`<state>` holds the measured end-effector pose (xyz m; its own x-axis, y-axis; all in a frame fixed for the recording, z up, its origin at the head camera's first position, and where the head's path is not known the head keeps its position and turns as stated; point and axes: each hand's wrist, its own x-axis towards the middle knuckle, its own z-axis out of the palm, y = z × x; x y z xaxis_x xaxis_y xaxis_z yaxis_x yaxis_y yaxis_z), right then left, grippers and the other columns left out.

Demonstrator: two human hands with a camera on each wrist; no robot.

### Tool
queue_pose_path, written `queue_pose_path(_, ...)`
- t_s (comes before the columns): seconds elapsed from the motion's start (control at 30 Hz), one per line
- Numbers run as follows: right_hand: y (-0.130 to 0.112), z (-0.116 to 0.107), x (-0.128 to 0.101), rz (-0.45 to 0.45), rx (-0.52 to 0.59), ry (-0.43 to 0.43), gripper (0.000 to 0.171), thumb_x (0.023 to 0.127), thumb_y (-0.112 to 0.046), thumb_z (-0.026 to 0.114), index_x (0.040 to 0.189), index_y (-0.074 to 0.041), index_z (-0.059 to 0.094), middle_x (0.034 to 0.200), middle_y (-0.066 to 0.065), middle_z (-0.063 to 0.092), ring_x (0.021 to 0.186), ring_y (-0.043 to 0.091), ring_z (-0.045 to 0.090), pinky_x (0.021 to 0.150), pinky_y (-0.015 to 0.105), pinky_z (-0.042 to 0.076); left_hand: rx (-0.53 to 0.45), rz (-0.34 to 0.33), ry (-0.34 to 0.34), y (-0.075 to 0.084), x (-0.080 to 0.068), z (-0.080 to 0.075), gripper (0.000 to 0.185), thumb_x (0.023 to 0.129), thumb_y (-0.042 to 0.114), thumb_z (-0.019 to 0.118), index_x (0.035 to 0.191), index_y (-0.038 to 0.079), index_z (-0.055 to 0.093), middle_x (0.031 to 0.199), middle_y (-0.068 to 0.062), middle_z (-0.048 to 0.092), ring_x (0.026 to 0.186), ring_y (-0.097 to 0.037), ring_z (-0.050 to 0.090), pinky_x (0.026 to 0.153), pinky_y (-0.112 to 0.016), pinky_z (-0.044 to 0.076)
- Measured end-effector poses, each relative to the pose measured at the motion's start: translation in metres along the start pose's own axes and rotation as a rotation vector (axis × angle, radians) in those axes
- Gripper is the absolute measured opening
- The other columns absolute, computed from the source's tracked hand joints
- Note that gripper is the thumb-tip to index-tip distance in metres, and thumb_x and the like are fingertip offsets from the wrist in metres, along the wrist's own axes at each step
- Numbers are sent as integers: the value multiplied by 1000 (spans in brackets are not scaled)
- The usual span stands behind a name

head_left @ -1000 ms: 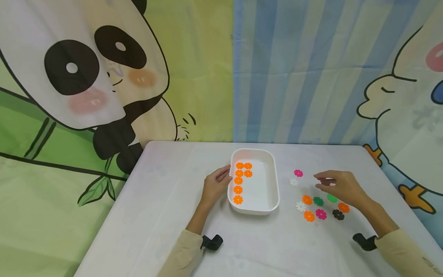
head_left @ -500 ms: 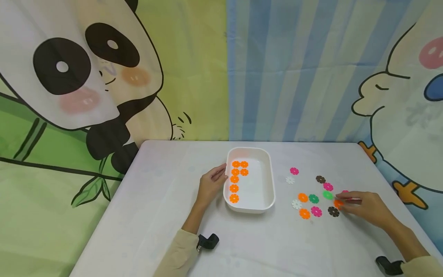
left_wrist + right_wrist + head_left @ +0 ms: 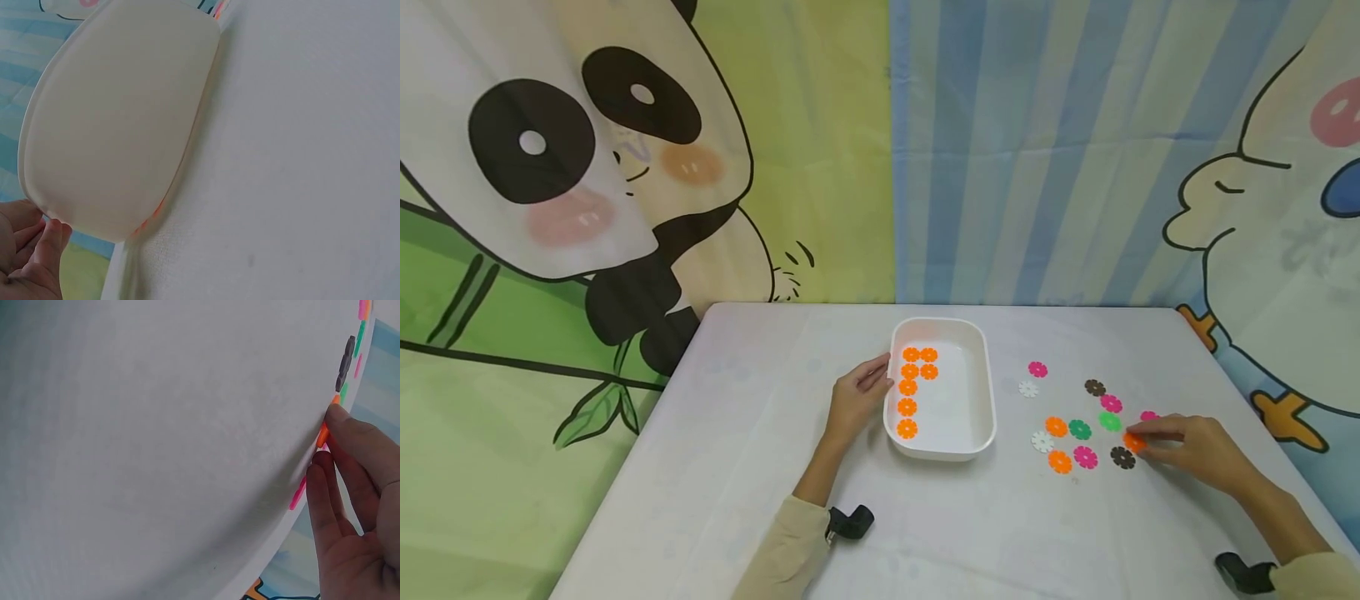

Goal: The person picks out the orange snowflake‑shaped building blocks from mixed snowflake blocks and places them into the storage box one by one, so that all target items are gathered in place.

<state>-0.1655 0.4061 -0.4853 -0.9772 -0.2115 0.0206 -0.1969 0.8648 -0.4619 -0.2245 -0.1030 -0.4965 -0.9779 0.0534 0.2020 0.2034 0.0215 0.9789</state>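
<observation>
A white tray stands mid-table with several orange flower discs lined along its left side. My left hand rests against the tray's left wall, fingers relaxed; in the left wrist view its fingertips touch the tray. Loose discs lie to the right of the tray. My right hand pinches an orange disc lying on the table at the cluster's right edge. In the right wrist view that orange disc sits between my fingertips.
Other loose discs: pink, white, brown, green, orange, brown, pink. White cloth covers the table. Cartoon backdrops hang behind it. The table's right edge runs close to my right hand.
My right hand drew back from the far brown and pink discs toward the near right and settled on an orange disc. My left hand stayed at the tray.
</observation>
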Motion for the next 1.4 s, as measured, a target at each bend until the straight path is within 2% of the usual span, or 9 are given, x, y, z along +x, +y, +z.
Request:
queue_pose_path(0.3,-5,4,0,-19,3,39,36,71,-13,87,105,-9,75,100,8,72,91,30,67,68,20,59,5,-13,0,1,0,0,41,92,4,67,132,2,59,135,-13,58,123,-23,56,93,-23,51)
queue_pose_path(0.43,-6,5,-1,-21,-13,50,37,70,-10,86,105,-7,75,100,11,72,88,30,68,69,26,60,7,-21,10,1,-1,1,40,91,5,68,131,4,60,134,-10,60,121,-19,58,92,-22,51)
queue_pose_path(0.57,-8,4,-2,-12,-21,48,36,70,-11,85,104,-6,75,99,12,72,87,31,68,68,29,61,17,-9,14,0,0,1,40,91,4,68,131,2,60,133,-10,60,122,-21,57,92,-24,51)
queue_pose_path(0.77,-13,-3,4,-58,-42,128,39,68,-17,89,103,-5,75,96,10,73,85,30,68,63,21,58,9,-1,4,0,-1,1,40,92,5,67,131,1,60,133,-10,60,123,-25,57,92,-22,51)
queue_pose_path(0.8,-16,-4,7,-70,-38,144,39,69,-17,89,103,-5,75,96,11,73,85,31,68,62,19,58,11,-9,-1,5,-2,1,41,92,5,67,132,0,59,134,-11,59,123,-26,56,92,-22,51)
queue_pose_path(1.0,-50,-5,29,-191,10,227,39,69,-9,88,105,-5,74,96,10,73,83,29,69,64,17,57,22,-11,8,4,-1,0,40,91,5,67,131,1,60,133,-9,60,123,-24,57,92,-22,51)
queue_pose_path(1.03,-56,-4,33,-211,18,238,39,69,-8,88,105,-5,75,96,9,73,83,28,69,64,18,58,22,-3,13,-1,0,0,39,91,5,67,130,3,61,132,-8,61,122,-23,57,92,-22,51)
queue_pose_path(1.27,-98,3,69,-330,76,260,35,71,-5,86,104,-4,75,95,6,73,81,22,70,70,15,56,19,1,10,0,0,1,40,91,4,67,131,1,60,133,-9,60,122,-23,57,92,-23,51)
queue_pose_path(1.4,-123,8,88,-349,128,238,33,75,-9,84,106,-7,75,98,3,73,85,19,71,73,12,54,6,5,4,0,0,2,41,92,4,67,131,0,59,134,-11,59,123,-23,57,93,-23,51)
